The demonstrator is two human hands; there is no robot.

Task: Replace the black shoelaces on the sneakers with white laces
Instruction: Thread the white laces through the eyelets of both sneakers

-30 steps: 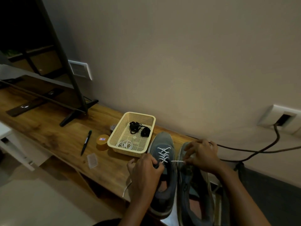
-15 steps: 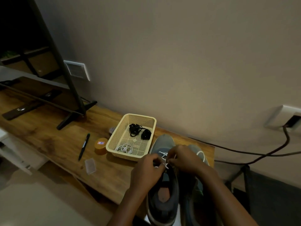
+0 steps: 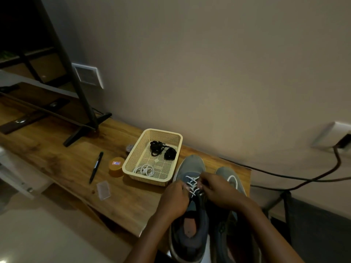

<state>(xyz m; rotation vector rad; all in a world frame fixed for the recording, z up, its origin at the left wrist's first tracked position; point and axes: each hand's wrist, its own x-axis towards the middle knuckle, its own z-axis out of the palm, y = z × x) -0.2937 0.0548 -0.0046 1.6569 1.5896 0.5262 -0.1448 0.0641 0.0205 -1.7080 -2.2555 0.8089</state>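
Hands come nearest: the left hand [image 3: 175,199] and right hand [image 3: 221,191] meet over the grey-blue mesh sneaker [image 3: 191,165]. Each grip is closed narrowly on the white lace [image 3: 192,184] at the upper eyelets, though which end each pinches is hidden. The lace already crosses several rows toward the toe. To do this row well, in my judgement: draw both ends evenly, keep the lace flat and untwisted, and keep the tongue centred before threading on. Just beside it, to the right, stands the second grey sneaker [image 3: 226,172]. Farther off on the wooden tabletop [image 3: 57,158], the cream perforated plastic basket [image 3: 152,180] holds the bundled black shoelaces [image 3: 161,150] and a coiled white lace [image 3: 145,170].
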